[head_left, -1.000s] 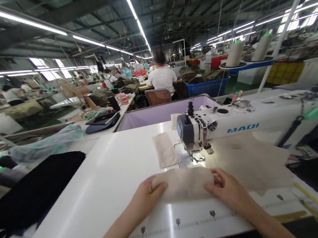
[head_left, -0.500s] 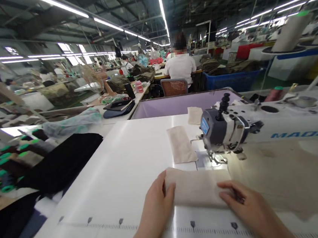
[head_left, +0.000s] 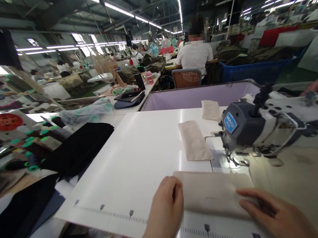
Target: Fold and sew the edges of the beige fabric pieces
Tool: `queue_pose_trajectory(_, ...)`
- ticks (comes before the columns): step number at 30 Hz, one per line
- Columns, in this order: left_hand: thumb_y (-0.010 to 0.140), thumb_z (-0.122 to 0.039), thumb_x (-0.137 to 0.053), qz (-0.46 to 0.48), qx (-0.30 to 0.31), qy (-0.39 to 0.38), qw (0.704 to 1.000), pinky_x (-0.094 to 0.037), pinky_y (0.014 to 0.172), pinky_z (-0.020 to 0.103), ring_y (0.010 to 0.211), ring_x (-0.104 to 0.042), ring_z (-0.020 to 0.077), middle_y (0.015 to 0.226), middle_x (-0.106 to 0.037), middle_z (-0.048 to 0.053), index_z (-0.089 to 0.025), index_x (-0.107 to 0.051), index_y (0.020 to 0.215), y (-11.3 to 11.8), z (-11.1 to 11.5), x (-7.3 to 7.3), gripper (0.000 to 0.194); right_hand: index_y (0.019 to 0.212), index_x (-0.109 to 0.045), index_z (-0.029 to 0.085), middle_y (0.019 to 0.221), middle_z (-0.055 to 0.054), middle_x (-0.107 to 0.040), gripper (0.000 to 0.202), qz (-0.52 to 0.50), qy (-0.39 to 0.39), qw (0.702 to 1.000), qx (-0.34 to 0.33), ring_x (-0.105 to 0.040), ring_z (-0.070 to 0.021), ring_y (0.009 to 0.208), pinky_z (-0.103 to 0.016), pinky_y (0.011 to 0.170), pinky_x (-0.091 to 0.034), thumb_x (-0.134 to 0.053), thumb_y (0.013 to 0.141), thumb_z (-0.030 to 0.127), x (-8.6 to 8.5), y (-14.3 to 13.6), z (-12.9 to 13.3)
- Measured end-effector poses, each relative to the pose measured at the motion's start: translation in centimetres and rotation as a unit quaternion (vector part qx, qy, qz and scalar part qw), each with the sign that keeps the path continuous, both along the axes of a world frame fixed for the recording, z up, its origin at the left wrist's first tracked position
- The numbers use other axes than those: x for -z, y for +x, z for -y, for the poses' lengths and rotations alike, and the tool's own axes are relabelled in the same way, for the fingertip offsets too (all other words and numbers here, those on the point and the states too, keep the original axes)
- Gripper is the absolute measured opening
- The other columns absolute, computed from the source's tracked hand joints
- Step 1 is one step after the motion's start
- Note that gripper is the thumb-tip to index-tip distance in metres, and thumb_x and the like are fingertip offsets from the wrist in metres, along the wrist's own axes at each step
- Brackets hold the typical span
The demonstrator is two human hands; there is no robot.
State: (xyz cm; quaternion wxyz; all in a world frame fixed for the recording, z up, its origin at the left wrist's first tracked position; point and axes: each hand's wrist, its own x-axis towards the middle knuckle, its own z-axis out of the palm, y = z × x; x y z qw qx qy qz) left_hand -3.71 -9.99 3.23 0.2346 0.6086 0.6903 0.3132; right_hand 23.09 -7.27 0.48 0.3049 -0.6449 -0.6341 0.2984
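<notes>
A rectangular beige fabric piece (head_left: 212, 194) lies on the white table in front of the sewing machine's needle area. At its left end is my left hand (head_left: 168, 205), fingers curled and closed on the edge. My right hand (head_left: 273, 209) pinches the right end between thumb and forefinger, the other fingers curled underneath and partly hidden. The sewing machine head (head_left: 242, 129) stands just beyond, its presser foot (head_left: 238, 160) close above the fabric's far right corner. A second beige piece (head_left: 195, 140) lies flat left of the machine, and a smaller one (head_left: 210, 110) sits behind it.
A printed ruler scale (head_left: 131, 213) runs along the white table's (head_left: 118, 168) front edge. Black cloth (head_left: 79, 146) and several thread cones (head_left: 31, 145) are at left. A lilac-lined bin (head_left: 174, 99) stands behind the table. Beyond it, a person in white (head_left: 195, 56) sits facing away.
The view has turned left and moved closer, so the table and machine appear shifted right. My left thumb has drawn back from the fabric's top to its edge. The right hand stays at the right end.
</notes>
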Motion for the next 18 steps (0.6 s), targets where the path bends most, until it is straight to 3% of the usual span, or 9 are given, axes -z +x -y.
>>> queue_pose_trajectory(5,0.095,-0.023,-0.046,0.015,0.014,0.005,1.000,-0.050,0.077,0.032,0.085,-0.063,0.0215,0.088,-0.064,0.005,-0.022,-0.067,0.090,-0.34,-0.13,0.14,0.022,0.086,-0.080,0.033,0.072,0.001,-0.076,0.029,0.008,-0.018,1.000,0.002,-0.070,-0.0234,0.064,-0.026,0.057,-0.055,-0.065,0.075,0.056,-0.13,0.24,-0.09)
queue_pose_trajectory(13,0.094,-0.022,-0.048,-0.001,0.008,0.005,1.000,-0.052,0.079,0.034,0.086,-0.064,0.0225,0.087,-0.065,0.005,-0.021,-0.070,0.091,-0.57,-0.47,0.62,0.022,0.086,-0.080,0.036,0.062,0.002,-0.072,0.032,0.016,-0.043,0.999,0.003,-0.064,-0.0216,0.053,-0.028,0.052,-0.050,-0.063,0.074,0.060,-0.12,0.31,-0.41)
queue_pose_trajectory(18,0.094,-0.022,-0.048,-0.002,0.007,0.005,1.000,-0.053,0.079,0.034,0.084,-0.065,0.0221,0.086,-0.065,0.006,-0.021,-0.071,0.092,-0.55,-0.54,0.51,0.023,0.086,-0.080,0.035,0.065,0.002,-0.073,0.032,0.012,-0.044,0.999,0.007,-0.066,-0.0225,0.058,-0.028,0.054,-0.051,-0.063,0.074,0.060,-0.49,0.06,-0.31)
